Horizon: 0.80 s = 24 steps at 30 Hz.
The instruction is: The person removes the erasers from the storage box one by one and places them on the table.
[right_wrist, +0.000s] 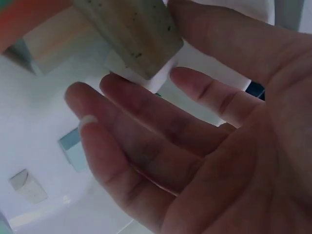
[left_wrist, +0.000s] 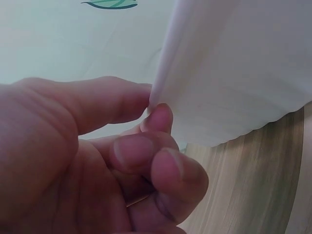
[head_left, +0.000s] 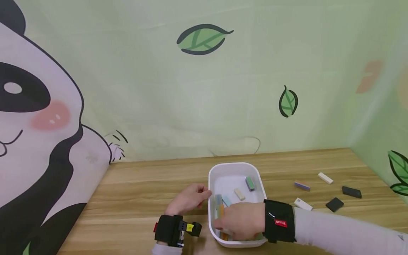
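Note:
A white plastic bin (head_left: pixel 236 166) stands on the table, with my left hand (head_left: pixel 190 198) at its left rim. In the left wrist view, that hand's thumb and index finger pinch the bin's edge while the other fingers curl loosely. My right hand (head_left: pixel 243 219) reaches down inside the bin's near end. Close up in the right wrist view, a speckled grey-brown block (right_wrist: pixel 141 41) lies between its thumb and fingers. Something white (right_wrist: pixel 158 83) shows just under the block. Orange (head_left: pixel 221 211) and pale blue (head_left: pixel 218 199) bars line the bin's left wall, partly hidden by the hand.
Inside the bin lie a green-and-purple block (head_left: pixel 250 183) and a cream block (head_left: pixel 239 194). To its right on the table (head_left: pixel 143 191) are a white block (head_left: pixel 325 178), a blue-and-orange bar (head_left: pixel 301 185), another white block (head_left: pixel 303 204) and two black pieces (head_left: pixel 351 192).

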Tool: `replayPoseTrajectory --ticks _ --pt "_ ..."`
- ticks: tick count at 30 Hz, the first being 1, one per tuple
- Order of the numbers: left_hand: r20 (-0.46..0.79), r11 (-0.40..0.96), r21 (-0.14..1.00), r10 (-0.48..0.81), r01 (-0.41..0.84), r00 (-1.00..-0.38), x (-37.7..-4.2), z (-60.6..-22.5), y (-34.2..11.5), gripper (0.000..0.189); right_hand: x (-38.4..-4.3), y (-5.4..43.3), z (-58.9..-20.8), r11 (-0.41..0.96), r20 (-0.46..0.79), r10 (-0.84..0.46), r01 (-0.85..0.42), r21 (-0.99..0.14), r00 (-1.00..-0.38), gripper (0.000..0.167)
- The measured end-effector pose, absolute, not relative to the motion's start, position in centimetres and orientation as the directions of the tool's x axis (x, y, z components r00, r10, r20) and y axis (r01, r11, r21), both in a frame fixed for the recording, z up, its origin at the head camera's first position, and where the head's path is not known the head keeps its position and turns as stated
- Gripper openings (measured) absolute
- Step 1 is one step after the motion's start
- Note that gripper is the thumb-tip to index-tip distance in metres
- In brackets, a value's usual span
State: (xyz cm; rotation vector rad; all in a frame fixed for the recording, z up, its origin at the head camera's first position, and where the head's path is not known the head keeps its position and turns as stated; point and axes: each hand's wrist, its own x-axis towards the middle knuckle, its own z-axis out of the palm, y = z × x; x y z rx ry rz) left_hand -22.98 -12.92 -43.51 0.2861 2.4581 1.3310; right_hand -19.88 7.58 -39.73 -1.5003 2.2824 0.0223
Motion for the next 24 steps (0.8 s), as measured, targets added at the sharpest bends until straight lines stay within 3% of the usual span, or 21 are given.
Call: replayPoseTrajectory --ticks 7,13,24 --pt "-0.197 0.556 0.831 0.318 0.014 -0.928 -22.9 -43.4 -12.8 0.023 -19.6 7.0 -39.7 0.488 -0.441 -0.815 -0.855 -0.176 -0.375 0.03" --pt "-0.2 0.535 0.845 0.321 0.002 -0.926 -22.9 -43.3 -12.9 0.022 -19.6 6.3 -39.8 0.462 -0.436 -0.821 -0.878 -0.128 -0.369 0.028" --pt "-0.203 0.536 0.844 0.324 0.002 -0.924 -22.8 -43.4 -12.7 0.021 -20.2 5.8 -40.4 0.51 -0.455 -0.798 -0.845 -0.161 -0.395 0.023"
